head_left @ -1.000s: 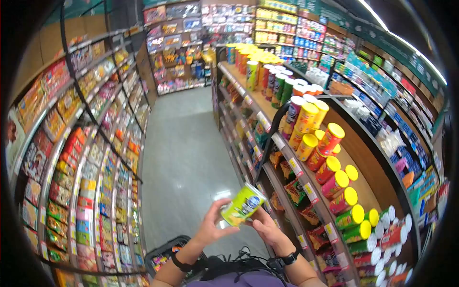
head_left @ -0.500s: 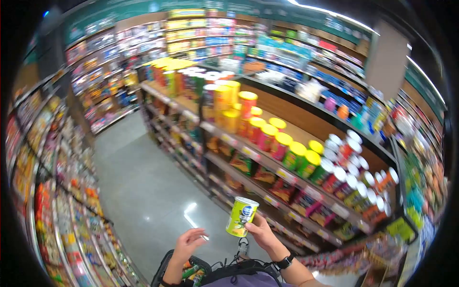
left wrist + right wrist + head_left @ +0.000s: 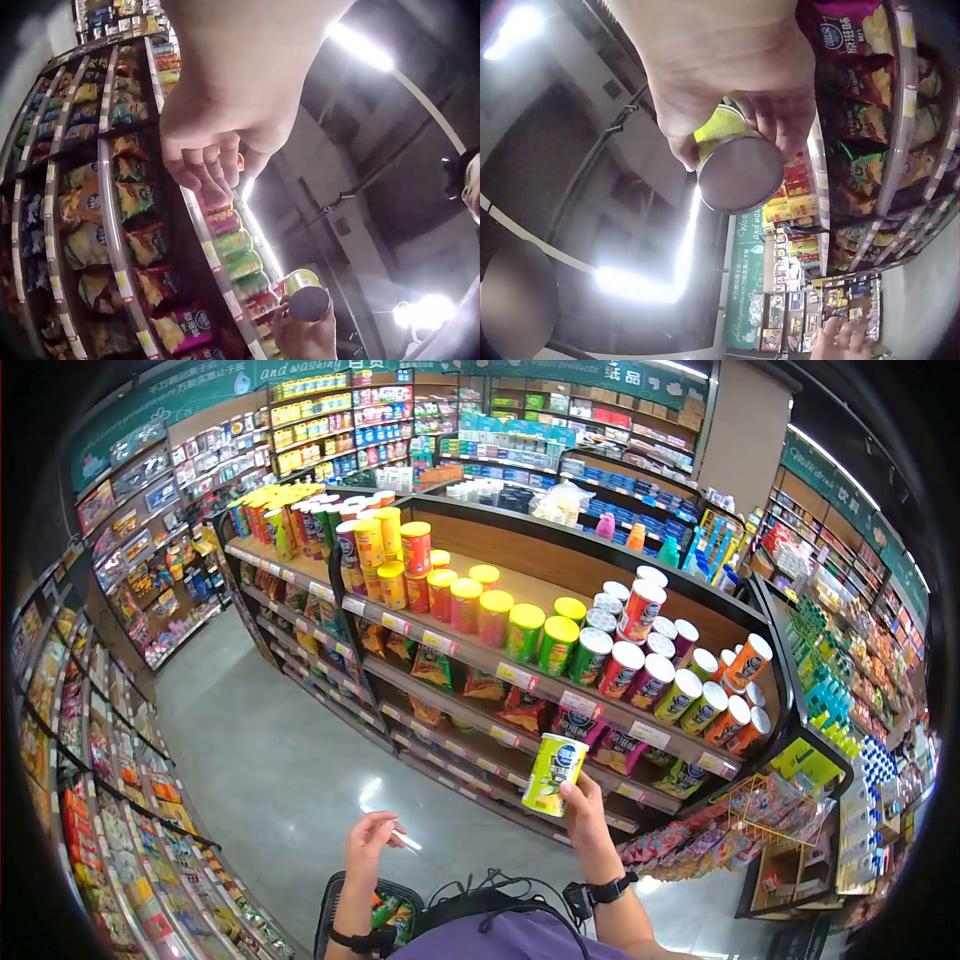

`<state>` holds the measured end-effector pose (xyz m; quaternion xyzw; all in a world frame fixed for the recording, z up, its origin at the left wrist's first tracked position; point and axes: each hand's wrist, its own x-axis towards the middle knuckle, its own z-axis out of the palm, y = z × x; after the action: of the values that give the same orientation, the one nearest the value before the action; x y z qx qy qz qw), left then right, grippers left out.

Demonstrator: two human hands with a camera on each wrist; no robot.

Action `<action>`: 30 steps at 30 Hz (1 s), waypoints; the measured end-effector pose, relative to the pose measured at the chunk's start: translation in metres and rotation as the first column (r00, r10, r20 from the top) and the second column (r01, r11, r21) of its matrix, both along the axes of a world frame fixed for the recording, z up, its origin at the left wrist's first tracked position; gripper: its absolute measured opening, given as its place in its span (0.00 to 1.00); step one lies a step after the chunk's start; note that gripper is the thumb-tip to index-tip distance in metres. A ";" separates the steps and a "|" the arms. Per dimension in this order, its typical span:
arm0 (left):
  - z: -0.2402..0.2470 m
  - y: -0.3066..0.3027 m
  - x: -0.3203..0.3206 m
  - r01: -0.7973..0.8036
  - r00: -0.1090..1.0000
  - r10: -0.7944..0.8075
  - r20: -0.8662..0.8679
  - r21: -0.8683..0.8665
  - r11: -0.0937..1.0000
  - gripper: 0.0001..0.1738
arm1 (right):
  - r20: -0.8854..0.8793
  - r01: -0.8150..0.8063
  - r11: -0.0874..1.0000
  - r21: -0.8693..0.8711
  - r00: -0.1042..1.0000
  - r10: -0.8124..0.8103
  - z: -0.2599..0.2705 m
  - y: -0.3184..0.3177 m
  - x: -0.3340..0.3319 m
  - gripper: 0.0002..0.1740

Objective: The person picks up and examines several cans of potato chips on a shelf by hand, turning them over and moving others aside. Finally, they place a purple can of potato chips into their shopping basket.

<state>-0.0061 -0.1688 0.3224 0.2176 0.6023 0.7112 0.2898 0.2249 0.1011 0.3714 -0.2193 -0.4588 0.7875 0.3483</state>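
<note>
Lower centre of the head view: right grip [image 3: 585, 818] is wrapped round a yellow-green can [image 3: 555, 773], thumb and fingers curled on its lower half. The can is upright, lid up, raised in front of the middle shelves and touching none of them. Left grip [image 3: 372, 842] sits lower left of centre with fingers loosely curled, holding nothing, just above the basket [image 3: 335, 905].

My read of the step: the can is off the shelf and carried one-handed. Any next move calls for keeping it upright. The hold is low on the can, so it could tip, and the free left grip could steady it.

Around:
- The top shelf [image 3: 530, 582] is packed with standing cans [image 3: 540, 640].
- More cans lie on their sides at its right end [image 3: 700, 705].
- Chip bags [image 3: 520, 710] sit on the shelves below.
- A wire rack of packets [image 3: 760, 820] is at lower right.
- The basket already holds goods.

In the way: the front row of cans stands tight, and a nudge could topple or roll them.
</note>
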 end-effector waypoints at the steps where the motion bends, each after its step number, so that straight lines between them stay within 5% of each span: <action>1: 0.001 0.007 0.007 0.045 0.999 -0.045 0.010 0.001 0.999 0.13 | 0.013 0.009 1.000 -0.002 1.000 -0.009 -0.001 0.004 0.006 0.29; 13: 0.012 0.088 0.090 0.263 0.961 -0.258 0.099 -0.043 0.964 0.14 | 0.088 0.179 0.982 0.058 0.979 -0.184 -0.003 0.036 0.104 0.27; 30: 0.010 0.133 0.172 0.311 0.948 -0.305 0.091 -0.062 0.948 0.14 | 0.069 0.195 0.974 0.114 0.977 -0.204 -0.018 0.077 0.187 0.33</action>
<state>0.1656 -0.0358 0.3320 0.2690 0.5754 0.6420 0.4295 0.4123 0.1783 0.3532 -0.2766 -0.4894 0.7135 0.4183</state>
